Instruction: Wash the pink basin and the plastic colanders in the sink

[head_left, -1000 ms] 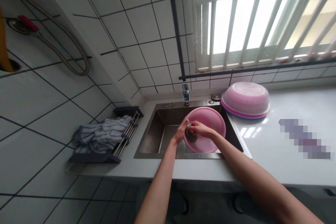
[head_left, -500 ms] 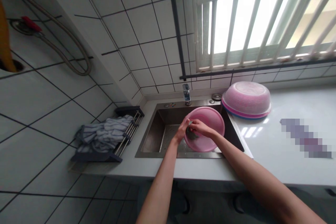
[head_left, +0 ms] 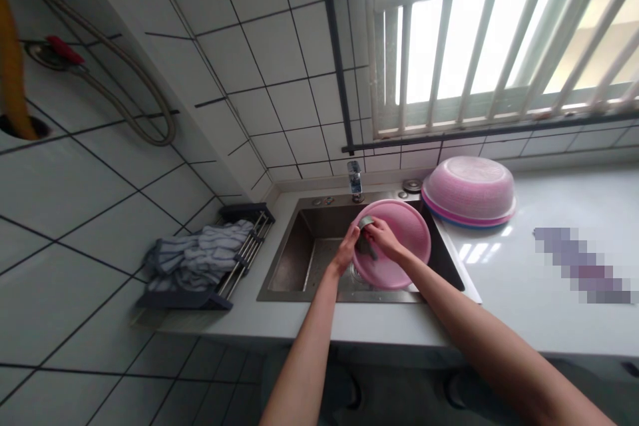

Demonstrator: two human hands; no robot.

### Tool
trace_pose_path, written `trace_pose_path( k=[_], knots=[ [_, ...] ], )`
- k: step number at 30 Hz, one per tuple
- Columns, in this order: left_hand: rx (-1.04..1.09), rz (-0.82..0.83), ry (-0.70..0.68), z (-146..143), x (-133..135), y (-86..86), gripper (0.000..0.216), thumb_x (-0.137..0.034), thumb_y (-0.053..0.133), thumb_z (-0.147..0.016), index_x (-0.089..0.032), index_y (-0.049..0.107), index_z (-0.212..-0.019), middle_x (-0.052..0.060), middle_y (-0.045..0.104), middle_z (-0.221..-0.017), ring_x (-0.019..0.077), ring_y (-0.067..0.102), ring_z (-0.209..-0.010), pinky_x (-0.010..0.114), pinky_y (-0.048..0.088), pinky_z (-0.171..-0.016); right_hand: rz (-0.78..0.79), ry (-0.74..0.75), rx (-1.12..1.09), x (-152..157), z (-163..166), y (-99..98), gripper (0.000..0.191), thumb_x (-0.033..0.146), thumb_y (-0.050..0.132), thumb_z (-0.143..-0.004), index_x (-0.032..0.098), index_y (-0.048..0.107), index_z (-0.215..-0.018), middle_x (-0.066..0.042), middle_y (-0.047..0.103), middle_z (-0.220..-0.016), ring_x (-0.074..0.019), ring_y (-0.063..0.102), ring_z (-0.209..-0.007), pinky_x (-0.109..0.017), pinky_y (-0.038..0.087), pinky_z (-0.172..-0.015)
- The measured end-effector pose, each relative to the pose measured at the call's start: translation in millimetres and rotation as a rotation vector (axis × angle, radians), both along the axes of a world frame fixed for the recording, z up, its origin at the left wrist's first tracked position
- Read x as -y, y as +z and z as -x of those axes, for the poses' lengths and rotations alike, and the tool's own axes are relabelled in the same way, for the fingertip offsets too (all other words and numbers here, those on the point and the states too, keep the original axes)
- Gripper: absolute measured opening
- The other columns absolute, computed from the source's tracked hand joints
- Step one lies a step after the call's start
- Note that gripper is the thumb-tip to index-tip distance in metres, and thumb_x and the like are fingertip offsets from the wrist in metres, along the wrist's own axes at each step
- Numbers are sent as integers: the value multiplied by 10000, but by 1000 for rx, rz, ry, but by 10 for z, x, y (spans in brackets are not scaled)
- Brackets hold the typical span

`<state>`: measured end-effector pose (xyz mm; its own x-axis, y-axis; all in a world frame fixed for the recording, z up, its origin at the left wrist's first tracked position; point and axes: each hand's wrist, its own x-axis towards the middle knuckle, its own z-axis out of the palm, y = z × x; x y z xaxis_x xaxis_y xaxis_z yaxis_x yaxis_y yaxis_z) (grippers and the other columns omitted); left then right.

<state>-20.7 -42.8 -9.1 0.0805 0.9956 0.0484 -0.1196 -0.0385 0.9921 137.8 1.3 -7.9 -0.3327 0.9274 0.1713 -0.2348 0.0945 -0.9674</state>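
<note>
Two bare arms reach from the bottom edge up over the white counter (head_left: 524,266) to the metal sink (head_left: 304,259). The left hand (head_left: 347,249) grips the left rim of a pink basket (head_left: 404,246), which sits tilted inside the sink. The right hand (head_left: 382,239) is closed around a gray scrubbing pad (head_left: 366,244) and presses it on the basket's inside. Left of the sink, striped cloths (head_left: 200,256) lie on a rack (head_left: 239,259). Behind the basket stands the tap (head_left: 354,180). To its right, upside-down bowls (head_left: 469,190) rest on the counter.

Basket (head_left: 399,246) in sink (head_left: 299,259); faucet (head_left: 354,180) behind; stacked basins (head_left: 469,190) right; rack (head_left: 200,263) left.
</note>
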Motion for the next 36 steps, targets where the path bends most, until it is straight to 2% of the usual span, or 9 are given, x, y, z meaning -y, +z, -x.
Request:
trace_pose_path(
  k=[2, 4, 6, 11, 15, 19, 25, 32, 36],
  knots=[
    [5, -9, -45, -17, 2, -3, 700, -716, 712, -877, -224, 713, -1375, 126, 693, -1440, 331, 431, -1545, 498, 231, -1323, 40, -196, -84, -117, -109, 55, 344, 526, 682, -799, 235, 501, -775, 30, 480, -681, -129, 402, -585, -275, 334, -554],
    [6, -7, -89, -35, 6, 3, 672, -710, 684, -904, -236, 711, -1380, 119, 679, -1463, 329, 431, -1545, 502, 242, -1318, 91, -275, -142, -187, -182, 75, 362, 547, 674, -796, 240, 484, -773, 32, 466, -675, -127, 385, -574, -274, 326, -543],
    [-5, -10, -89, -44, 11, 16, 675, -719, 677, -905, -228, 717, -1366, 121, 708, -1415, 336, 475, -1508, 506, 277, -1303, 110, -185, -128, -162, -162, 40, 363, 546, 671, -805, 239, 484, -754, 32, 463, -659, -125, 379, -565, -272, 321, -535],
    [9, 54, -11, -18, 19, 56, 766, -787, 684, -850, -155, 755, -1276, 129, 797, -1153, 367, 644, -1291, 524, 419, -1201, -11, 250, 117, 51, 57, -112, 338, 509, 696, -847, 218, 559, -744, 10, 543, -672, -136, 451, -582, -275, 354, -547],
    [13, 10, -22, -17, 29, 75, 739, -720, 742, -849, -191, 721, -1366, 120, 757, -1312, 354, 555, -1421, 499, 331, -1268, -54, 64, 73, -66, -72, -59, 339, 512, 685, -856, 212, 562, -759, 17, 523, -673, -134, 438, -591, -284, 345, -566],
    [25, -22, -105, -43, 41, 85, 704, -710, 691, -900, -223, 699, -1408, 119, 699, -1432, 334, 488, -1493, 474, 283, -1301, 40, -150, -51, -181, -208, 5, 395, 574, 690, -832, 231, 513, -748, 30, 469, -653, -128, 375, -566, -284, 305, -540],
    [1, 20, -27, -29, 31, 86, 803, -778, 668, -869, -173, 683, -1396, 128, 747, -1318, 352, 585, -1375, 509, 330, -1265, 13, 188, 105, 41, 63, -102, 356, 543, 706, -816, 223, 570, -744, 1, 549, -683, -145, 457, -608, -279, 361, -560],
    [-12, -73, -115, -52, 46, 89, 675, -666, 679, -932, -236, 608, -1447, 117, 663, -1455, 302, 565, -1403, 433, 375, -1228, 101, -217, -56, -181, -171, -14, 381, 559, 691, -792, 230, 504, -758, 21, 500, -652, -134, 403, -588, -269, 337, -539],
    [-20, 86, -105, -19, 65, 60, 848, -683, 790, -826, -244, 467, -1475, 89, 760, -1142, 271, 722, -1062, 451, 537, -1022, 28, -36, 51, -140, -129, -70, 367, 561, 673, -803, 221, 539, -788, 21, 527, -690, -135, 433, -608, -264, 350, -556]
  ],
)
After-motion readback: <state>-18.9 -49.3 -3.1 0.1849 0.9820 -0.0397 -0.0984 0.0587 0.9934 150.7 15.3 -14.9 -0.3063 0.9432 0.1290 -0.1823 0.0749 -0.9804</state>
